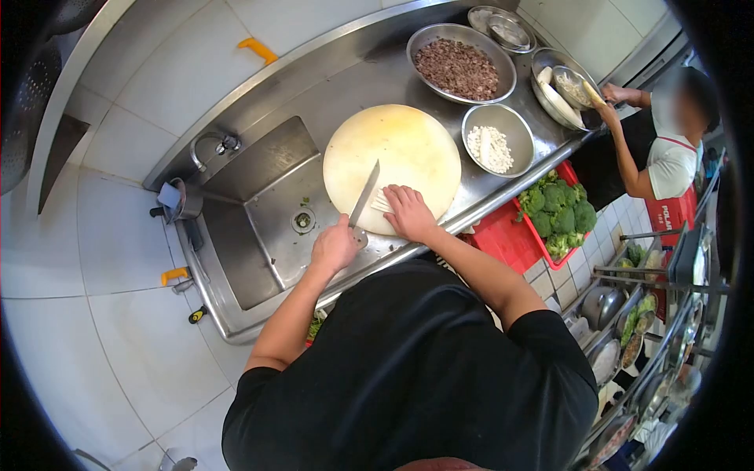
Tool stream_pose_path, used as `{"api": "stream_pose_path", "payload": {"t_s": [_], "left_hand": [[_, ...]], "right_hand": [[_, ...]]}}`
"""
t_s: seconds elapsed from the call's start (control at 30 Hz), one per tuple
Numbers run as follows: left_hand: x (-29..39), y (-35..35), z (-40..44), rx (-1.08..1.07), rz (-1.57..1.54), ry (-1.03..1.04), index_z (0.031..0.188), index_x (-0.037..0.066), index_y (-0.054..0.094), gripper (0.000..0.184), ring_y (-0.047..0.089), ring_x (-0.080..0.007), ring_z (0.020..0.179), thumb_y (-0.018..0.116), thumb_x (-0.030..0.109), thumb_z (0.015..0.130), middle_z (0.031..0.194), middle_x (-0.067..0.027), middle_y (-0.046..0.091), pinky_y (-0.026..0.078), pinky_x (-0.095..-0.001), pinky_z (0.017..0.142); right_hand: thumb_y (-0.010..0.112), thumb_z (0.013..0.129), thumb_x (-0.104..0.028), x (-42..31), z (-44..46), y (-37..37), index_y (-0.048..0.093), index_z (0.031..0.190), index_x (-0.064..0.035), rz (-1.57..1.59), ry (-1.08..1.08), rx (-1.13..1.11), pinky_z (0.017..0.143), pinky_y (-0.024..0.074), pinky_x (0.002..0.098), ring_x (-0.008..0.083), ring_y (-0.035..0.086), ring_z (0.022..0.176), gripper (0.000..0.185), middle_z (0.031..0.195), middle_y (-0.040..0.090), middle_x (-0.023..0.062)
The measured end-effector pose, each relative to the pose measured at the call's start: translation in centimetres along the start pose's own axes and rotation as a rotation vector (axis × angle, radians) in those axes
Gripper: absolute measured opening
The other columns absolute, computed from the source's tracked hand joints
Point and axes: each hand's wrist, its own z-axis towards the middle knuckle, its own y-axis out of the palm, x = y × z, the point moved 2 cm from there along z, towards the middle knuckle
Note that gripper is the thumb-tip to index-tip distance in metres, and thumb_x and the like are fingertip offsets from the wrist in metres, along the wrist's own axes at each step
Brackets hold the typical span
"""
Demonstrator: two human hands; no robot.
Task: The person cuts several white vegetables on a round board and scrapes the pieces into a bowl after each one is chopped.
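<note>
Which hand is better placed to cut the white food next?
Probably the left hand: it grips the knife, whose blade lies close beside the white food. The right hand rests on that food, seemingly steadying it.

Bright, even light is filling the scene and gleaming on the steel counter [369,82], while softer shade is settling in the sink [228,228]. The knife [365,194] is showing clearly outlined. The black shirt [424,369] is swallowing detail. Wide-angle distortion is bowing the counter's edge, and dark vignetting is closing around the rim. A blur is masking another person's head [699,98].
</note>
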Motion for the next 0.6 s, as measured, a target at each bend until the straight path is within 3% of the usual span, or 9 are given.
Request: {"api": "stream_pose_path", "payload": {"t_s": [0.33,0.6], "left_hand": [[0.9,0.2,-0.2,-0.037,0.0,0.035,0.121,-0.001,0.052,0.028,0.069,-0.0517,0.091,0.052,0.018,0.101,0.091,-0.0342,0.07,0.053,-0.0602,0.083],[1.7,1.1,-1.0,-0.042,-0.049,-0.019,0.119,-0.002,0.053,0.026,0.069,-0.0518,0.094,0.053,0.017,0.101,0.097,-0.0346,0.07,0.052,-0.06,0.087]], "right_hand": [[0.058,0.1,-0.028,-0.2,0.2,0.7,0.044,0.149,0.0058,-0.033,0.034,-0.066,0.11,0.0382,0.0484,0.0364,0.048,0.133,0.061,0.147,0.051,0.0209],[0.062,0.098,-0.025,-0.2,-0.3,1.1,0.043,0.15,0.0059,-0.03,0.03,-0.021,0.112,0.0379,0.0484,0.0369,0.048,0.133,0.064,0.147,0.051,0.0209]]}}
